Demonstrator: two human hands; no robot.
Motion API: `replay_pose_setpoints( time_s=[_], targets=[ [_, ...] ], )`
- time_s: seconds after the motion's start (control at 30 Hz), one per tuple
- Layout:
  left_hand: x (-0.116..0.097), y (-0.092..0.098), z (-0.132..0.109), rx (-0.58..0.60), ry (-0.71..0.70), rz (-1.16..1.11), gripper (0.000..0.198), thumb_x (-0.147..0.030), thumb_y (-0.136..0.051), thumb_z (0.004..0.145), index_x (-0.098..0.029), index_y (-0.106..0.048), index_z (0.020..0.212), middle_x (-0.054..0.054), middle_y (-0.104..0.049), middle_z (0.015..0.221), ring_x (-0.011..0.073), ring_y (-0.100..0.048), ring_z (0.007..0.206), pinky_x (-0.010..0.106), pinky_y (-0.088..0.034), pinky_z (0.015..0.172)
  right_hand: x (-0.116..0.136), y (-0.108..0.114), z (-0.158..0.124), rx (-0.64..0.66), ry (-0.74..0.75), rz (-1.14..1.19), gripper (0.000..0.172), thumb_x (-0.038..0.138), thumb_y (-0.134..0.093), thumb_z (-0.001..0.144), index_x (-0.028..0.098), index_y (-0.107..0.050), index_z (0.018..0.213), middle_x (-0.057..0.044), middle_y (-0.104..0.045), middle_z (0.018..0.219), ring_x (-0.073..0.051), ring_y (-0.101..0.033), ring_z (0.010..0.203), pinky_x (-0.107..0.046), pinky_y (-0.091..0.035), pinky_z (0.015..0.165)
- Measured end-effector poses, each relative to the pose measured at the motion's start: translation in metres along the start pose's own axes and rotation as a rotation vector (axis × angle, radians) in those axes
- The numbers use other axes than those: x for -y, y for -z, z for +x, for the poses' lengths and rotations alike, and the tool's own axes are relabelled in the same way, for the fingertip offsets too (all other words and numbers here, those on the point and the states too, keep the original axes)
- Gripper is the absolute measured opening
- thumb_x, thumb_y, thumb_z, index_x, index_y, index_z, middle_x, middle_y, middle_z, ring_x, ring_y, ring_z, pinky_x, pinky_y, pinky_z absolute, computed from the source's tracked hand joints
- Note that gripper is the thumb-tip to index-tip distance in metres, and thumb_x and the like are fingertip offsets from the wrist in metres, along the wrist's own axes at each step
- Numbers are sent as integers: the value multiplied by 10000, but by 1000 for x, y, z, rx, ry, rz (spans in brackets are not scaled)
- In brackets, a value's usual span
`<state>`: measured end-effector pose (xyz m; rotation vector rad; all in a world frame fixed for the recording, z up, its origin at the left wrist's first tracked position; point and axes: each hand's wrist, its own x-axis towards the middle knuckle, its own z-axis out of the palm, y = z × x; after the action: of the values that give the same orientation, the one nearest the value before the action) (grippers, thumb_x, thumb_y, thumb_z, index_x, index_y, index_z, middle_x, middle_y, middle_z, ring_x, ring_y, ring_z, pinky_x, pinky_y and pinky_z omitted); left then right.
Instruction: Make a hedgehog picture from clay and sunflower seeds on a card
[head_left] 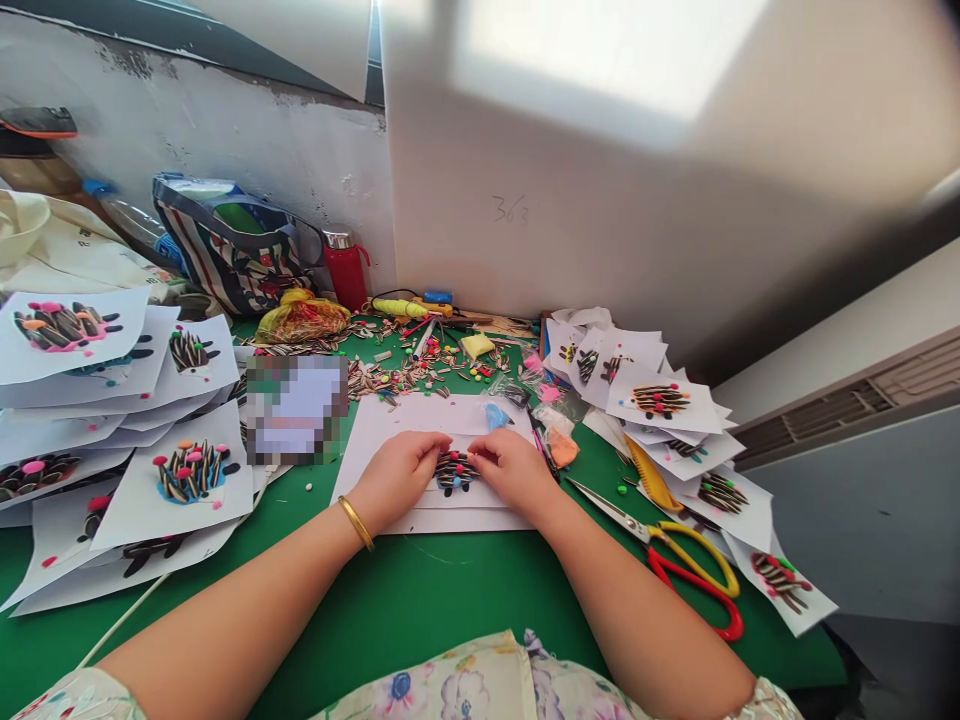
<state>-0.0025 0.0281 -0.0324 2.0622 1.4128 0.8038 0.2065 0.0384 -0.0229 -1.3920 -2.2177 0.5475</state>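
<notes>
White paper (375,430) lies in front of me on the green table. On it sits a small hedgehog figure (454,474) of striped sunflower seeds over blue clay, with dark feet and coloured dots. My left hand (401,478), a gold bangle at its wrist, touches the figure's left side with thumb and fingers pinched together. From the right, my right hand (514,470) pinches at the figure's other edge. Whatever is between either set of fingertips is too small to make out. A lump of blue clay (496,416) rests on the paper just beyond my right hand.
Stacks of finished seed pictures stand at left (187,510) and right (664,405). Open-handled scissors (675,560) lie by my right forearm. Loose seeds (375,380), a phone (296,410) with a cable, orange clay (562,448), a red flask (346,272) and a bag (232,245) are around.
</notes>
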Motion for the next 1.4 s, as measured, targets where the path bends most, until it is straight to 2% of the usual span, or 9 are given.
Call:
replay_pose_setpoints(
  time_s=[0.2,0.43,0.67,0.83,0.97,1.17,1.4],
  targets=[
    [1,0,0,1,-3,18,313,-266,-444,911,-220,-716,1059,50,-739,1036,217,-665,956,335,-501,869,-3,3,-1,23,-69,33,176,288,-655,855,208,-724,995,-42,-712,893,-172,-628,786,-290,-477,698],
    [1,0,0,6,1,35,317,-268,-437,917,-221,-718,1054,48,-740,1028,217,-669,952,332,-504,863,-3,5,0,48,-51,-37,132,292,-617,879,245,-739,863,-16,-707,825,-173,-619,774,-281,-430,656],
    [1,0,0,18,-3,48,314,-253,-440,905,-216,-719,1043,47,-743,1022,210,-667,943,326,-497,860,-4,0,1,57,-32,-47,141,270,-599,893,251,-738,877,-15,-715,852,-171,-621,817,-270,-428,705],
    [0,0,1,28,23,43,327,-269,-421,919,-204,-711,1053,47,-737,1043,205,-662,969,330,-495,880,-7,7,0,72,-69,-33,199,312,-558,918,242,-735,975,-29,-721,942,-174,-628,883,-263,-441,751],
    [-4,1,0,27,50,10,329,-262,-418,916,-193,-707,1057,47,-736,1051,203,-662,977,330,-498,889,-15,15,2,40,-98,-78,281,266,-465,953,225,-722,1061,-53,-721,1018,-189,-630,960,-277,-448,820],
    [-3,2,0,-18,41,-17,323,-241,-413,909,-190,-700,1050,48,-730,1049,200,-658,977,333,-496,898,-26,16,5,-38,-137,-192,303,193,-462,935,193,-693,1131,-80,-686,1100,-206,-600,1031,-301,-432,898],
    [15,11,9,-91,18,157,295,-214,-472,868,-170,-691,1060,85,-693,1066,243,-608,1027,390,-467,934,-28,16,3,-23,-127,-193,185,265,-552,911,207,-712,985,-75,-651,1025,-210,-560,1016,-304,-409,892]
  ],
)
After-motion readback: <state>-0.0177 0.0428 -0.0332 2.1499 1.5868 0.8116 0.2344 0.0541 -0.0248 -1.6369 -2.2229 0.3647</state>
